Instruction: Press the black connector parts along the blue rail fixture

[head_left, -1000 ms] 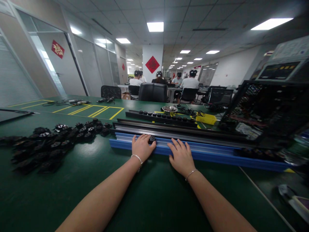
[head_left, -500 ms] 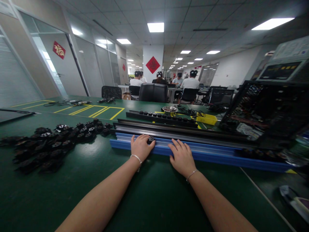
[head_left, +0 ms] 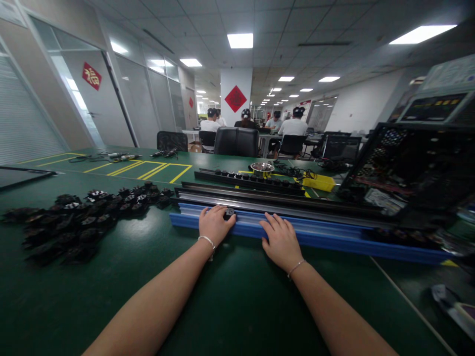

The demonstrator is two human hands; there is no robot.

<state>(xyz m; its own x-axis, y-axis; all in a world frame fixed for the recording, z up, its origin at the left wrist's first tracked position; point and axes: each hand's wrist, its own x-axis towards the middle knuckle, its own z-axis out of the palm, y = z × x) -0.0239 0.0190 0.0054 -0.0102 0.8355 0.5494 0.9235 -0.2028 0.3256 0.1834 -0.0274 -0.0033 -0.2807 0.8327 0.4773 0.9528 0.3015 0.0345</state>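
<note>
A long blue channel rail (head_left: 326,236) lies across the green table in front of me. My left hand (head_left: 215,222) grips a small black socket module (head_left: 229,213) between thumb and fingers, at the channel near its left part. My right hand (head_left: 281,237) rests with fingers spread over the channel's near edge, holding nothing. At the channel's right end sits a row of black modules (head_left: 406,237). Left of the channel, many loose black modules (head_left: 89,217) lie in a spread-out heap.
Behind the blue channel lie dark rails (head_left: 274,198) and another rail holding modules (head_left: 248,181). A metal bowl (head_left: 261,167), a yellow bin (head_left: 318,182) and cables stand farther back. An open black case (head_left: 404,173) rises at right. Several people sit at a far table.
My left hand, with the black module, has shifted very slightly left along the channel. The right hand stays almost in place.
</note>
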